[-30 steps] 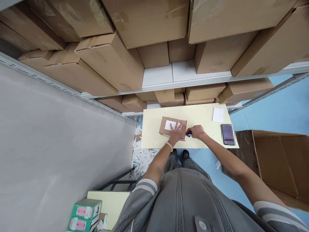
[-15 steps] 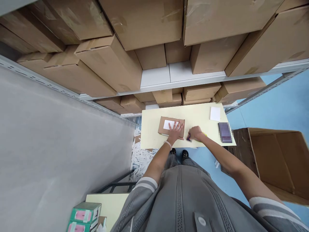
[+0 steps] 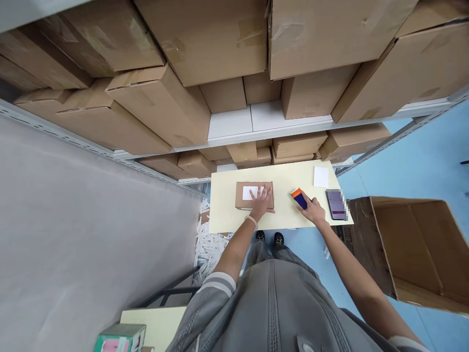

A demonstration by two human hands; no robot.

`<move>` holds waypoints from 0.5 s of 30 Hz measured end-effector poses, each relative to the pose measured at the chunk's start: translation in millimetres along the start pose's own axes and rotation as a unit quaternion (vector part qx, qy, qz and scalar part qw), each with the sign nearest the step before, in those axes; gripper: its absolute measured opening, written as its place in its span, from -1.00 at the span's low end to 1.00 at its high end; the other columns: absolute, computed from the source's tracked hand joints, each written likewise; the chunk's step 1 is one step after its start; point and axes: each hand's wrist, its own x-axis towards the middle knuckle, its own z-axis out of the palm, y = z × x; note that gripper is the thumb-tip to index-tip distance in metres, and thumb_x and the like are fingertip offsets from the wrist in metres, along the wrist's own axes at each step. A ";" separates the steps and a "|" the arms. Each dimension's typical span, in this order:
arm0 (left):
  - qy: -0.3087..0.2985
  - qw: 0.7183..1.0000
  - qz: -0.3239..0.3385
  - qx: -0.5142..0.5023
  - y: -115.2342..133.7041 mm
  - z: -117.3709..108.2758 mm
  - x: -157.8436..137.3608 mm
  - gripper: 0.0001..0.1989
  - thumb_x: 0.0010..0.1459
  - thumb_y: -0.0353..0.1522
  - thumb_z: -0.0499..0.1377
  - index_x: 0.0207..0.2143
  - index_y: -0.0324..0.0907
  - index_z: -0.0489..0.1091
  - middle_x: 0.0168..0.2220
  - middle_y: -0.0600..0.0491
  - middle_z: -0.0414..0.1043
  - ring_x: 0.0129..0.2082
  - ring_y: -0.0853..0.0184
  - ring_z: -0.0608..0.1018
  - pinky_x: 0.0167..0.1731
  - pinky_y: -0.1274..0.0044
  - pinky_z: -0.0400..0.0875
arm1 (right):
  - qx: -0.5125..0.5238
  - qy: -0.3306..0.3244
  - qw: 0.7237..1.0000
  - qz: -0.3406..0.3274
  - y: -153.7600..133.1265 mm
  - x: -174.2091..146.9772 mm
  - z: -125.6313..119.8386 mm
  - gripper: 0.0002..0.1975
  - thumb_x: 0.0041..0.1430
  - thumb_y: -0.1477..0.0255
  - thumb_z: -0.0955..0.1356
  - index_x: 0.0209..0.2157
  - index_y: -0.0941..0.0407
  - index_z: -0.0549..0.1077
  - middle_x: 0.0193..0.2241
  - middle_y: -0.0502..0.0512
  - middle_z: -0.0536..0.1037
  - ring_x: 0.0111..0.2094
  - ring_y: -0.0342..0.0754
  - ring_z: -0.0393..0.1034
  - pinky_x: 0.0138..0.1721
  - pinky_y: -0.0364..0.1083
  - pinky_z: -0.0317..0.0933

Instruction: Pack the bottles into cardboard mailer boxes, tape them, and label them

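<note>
A small brown cardboard box (image 3: 242, 201) with a white label (image 3: 248, 192) on top sits on the pale yellow table (image 3: 223, 215). My left hand (image 3: 260, 201) lies flat on the box's right part, fingers spread over the label's edge. To the right of the box, my right hand (image 3: 313, 212) grips a blue-and-orange tape dispenser (image 3: 299, 198) just over the tabletop. Its orange end points away from me, and my fingers cover its near part. A phone (image 3: 336, 204) lies right of that hand, and a white square pad (image 3: 321, 176) lies beyond it.
Shelves (image 3: 264, 129) stacked with cardboard cartons (image 3: 223, 44) stand behind the table. A large open carton (image 3: 414, 244) is on the floor at right. Shredded white paper (image 3: 210, 249) lies at left, near the grey wall (image 3: 91, 210). A green box (image 3: 119, 337) sits on another table at lower left.
My right hand has moved right, away from the box, and turned so the tape dispenser shows more fully. My left hand stays on the box. The view has shifted slightly.
</note>
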 end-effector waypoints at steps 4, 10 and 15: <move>0.001 1.000 -0.003 0.001 0.2 1.8 -0.2 0.10 0.02 0.05 0.27 0.42 -0.05 -0.25 0.45 -0.18 -0.28 0.42 -0.14 -0.25 0.22 -0.20 -0.32 | -0.020 0.007 1.000 0.020 -17.9 6.1 29.6 -0.31 0.32 0.32 0.16 0.42 -0.01 -0.15 0.02 0.37 0.33 0.02 0.22 0.35 -0.01 0.14 0.20; -0.045 0.997 0.002 -0.069 -7.4 -6.8 4.3 0.06 0.08 0.11 0.16 0.43 -0.12 -0.28 0.45 -0.20 -0.35 0.43 -0.08 -0.27 0.26 -0.14 -0.31 | -0.013 0.015 0.999 0.047 -51.2 13.5 32.4 -0.37 0.29 0.33 0.21 0.37 0.04 0.04 0.13 0.42 0.27 0.15 0.29 0.24 0.14 0.22 0.01; 0.059 0.964 -0.191 -0.178 -67.1 -23.3 -8.2 -0.12 0.25 0.03 -0.04 0.43 -0.14 -0.34 0.45 -0.15 -0.45 0.43 0.08 -0.35 0.32 0.05 -0.31 | 0.128 0.004 0.991 -0.026 -98.0 30.7 9.0 -0.24 0.29 0.11 0.14 0.39 0.20 -0.07 0.31 0.41 0.11 0.29 0.24 0.08 0.22 0.10 0.03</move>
